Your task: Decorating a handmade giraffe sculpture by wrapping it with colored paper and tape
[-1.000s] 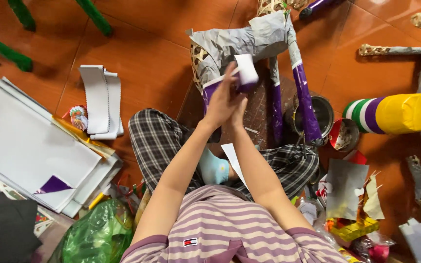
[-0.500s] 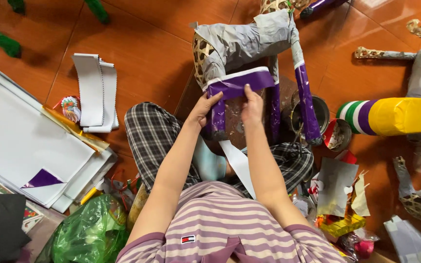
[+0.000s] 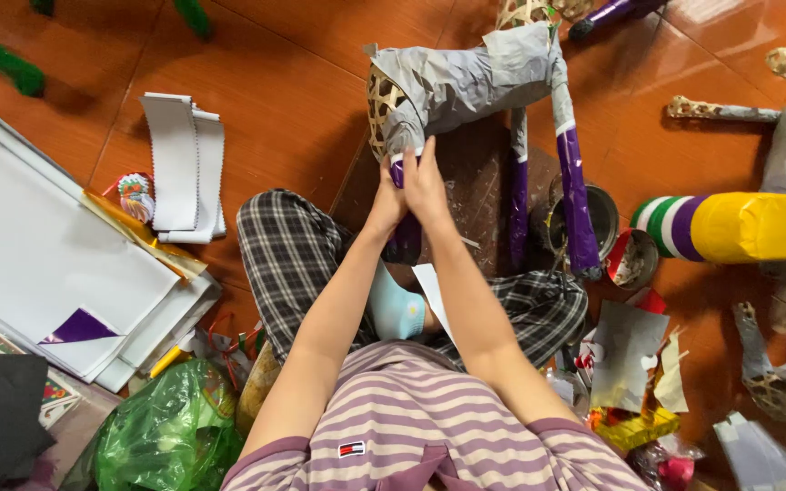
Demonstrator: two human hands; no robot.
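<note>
A woven bamboo animal frame [image 3: 466,82] wrapped in grey paper stands on the orange tiled floor in front of me, its legs covered in purple paper [image 3: 577,195]. My left hand [image 3: 386,200] and my right hand [image 3: 427,186] press side by side around the nearest leg [image 3: 405,238], pinching the purple paper against it just under the grey body. The fingers are closed on the leg. My arms reach out over my checked trousers and striped shirt.
A stack of white sheets with a purple scrap [image 3: 56,273] lies at left, with folded white strips [image 3: 184,168] beyond. A green plastic bag [image 3: 161,436] is near my left knee. A tin of glue [image 3: 593,223], a yellow, green and purple roll [image 3: 739,227] and paper scraps [image 3: 629,364] sit at right.
The wide purple strip held stretched between both hands has been drawn in; both hands have come together and now clasp the nearest leg under the grey body.
</note>
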